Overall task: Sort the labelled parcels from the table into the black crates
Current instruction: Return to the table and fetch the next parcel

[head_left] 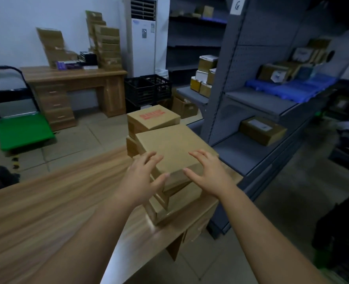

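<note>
While both hands reach out with fingers spread and grasp nothing, the top box point(173, 148) of a stack sits at the far right corner of the worktop point(46, 201). The left hand point(142, 177) is at the near left corner of that box, its fingertips over the lid and its thumb by the near edge; whether it touches the cardboard cannot be told. The right hand point(208, 173) is at the box's near right corner, fingers splayed over the lid, contact likewise unclear. Under the top box lie more flat boxes point(165, 199), skewed against each other. Just behind the top box stands a second stack whose upper box point(153, 117) bears a red print. Farther behind that, on the floor, stand the black crates point(147, 91), beside a wooden desk point(75, 83). To the right of the top box rises a grey shelf point(251, 99) holding labelled parcels point(261, 130). Well to its left is a green trolley point(24, 132).
</note>
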The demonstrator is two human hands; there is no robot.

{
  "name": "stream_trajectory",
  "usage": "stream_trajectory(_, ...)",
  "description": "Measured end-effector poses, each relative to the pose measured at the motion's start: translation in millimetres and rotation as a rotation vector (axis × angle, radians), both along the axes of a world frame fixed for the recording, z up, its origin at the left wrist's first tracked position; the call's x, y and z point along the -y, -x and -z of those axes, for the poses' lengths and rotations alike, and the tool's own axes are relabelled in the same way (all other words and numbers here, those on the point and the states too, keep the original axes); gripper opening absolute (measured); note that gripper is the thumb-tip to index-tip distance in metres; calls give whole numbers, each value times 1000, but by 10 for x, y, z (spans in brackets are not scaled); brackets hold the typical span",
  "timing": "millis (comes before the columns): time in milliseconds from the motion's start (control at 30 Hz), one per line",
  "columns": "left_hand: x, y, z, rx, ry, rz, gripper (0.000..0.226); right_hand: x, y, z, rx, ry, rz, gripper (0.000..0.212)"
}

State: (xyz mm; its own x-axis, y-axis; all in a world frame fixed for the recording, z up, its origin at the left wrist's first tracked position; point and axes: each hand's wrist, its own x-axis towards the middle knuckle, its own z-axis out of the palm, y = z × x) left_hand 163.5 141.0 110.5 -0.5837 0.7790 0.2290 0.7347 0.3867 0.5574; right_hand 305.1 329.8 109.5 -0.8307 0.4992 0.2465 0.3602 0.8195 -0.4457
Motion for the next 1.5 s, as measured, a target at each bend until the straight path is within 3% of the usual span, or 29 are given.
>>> stream_trajectory(267, -942, -143, 221, -76, 84, -172, 67, -1123, 76, 199, 20, 25, -152, 80)
stream_trajectory(367, -1001, -116, 325, -97, 151, -267, 71, -1391, 198, 292, 68, 3, -215, 82)
stream_trajectory(567, -843, -149, 547, 27, 246, -471, 75, -1608, 370, 475, 134, -9, -338, 89)
stream_trajectory(667, -798, -190, 641, 257, 67, -504, 77, -1578, 428, 567, 112, -48, -370, 79)
stream_trajectory(733, -763, -217, 680, 303, -32, -507, 77, -1523, 447, 618, 80, -67, -367, 72)
stream_trajectory(967, -472, -197, 381, 216, -243, -614, 100, -1172, 438, 655, -58, 78, -333, 68)
stream_trajectory(1067, -388, -161, 69, 129, -287, -657, 99, -957, 455, 636, -95, 200, -336, 65)
stream_trajectory(1167, -350, -170, -233, 147, -338, -570, 92, -722, 475, 630, -58, 339, -346, 63)
stream_trajectory(1333, -333, -123, -499, 136, -242, -395, 83, -505, 466, 582, -1, 527, -362, 57)
stream_trajectory(1433, -381, -122, -489, 149, -330, -395, 92, -617, 419, 424, 115, 563, -388, 51)
stream_trajectory(1500, -435, -133, -451, 147, -367, -425, 103, -691, 399, 199, 61, 600, -350, 48)
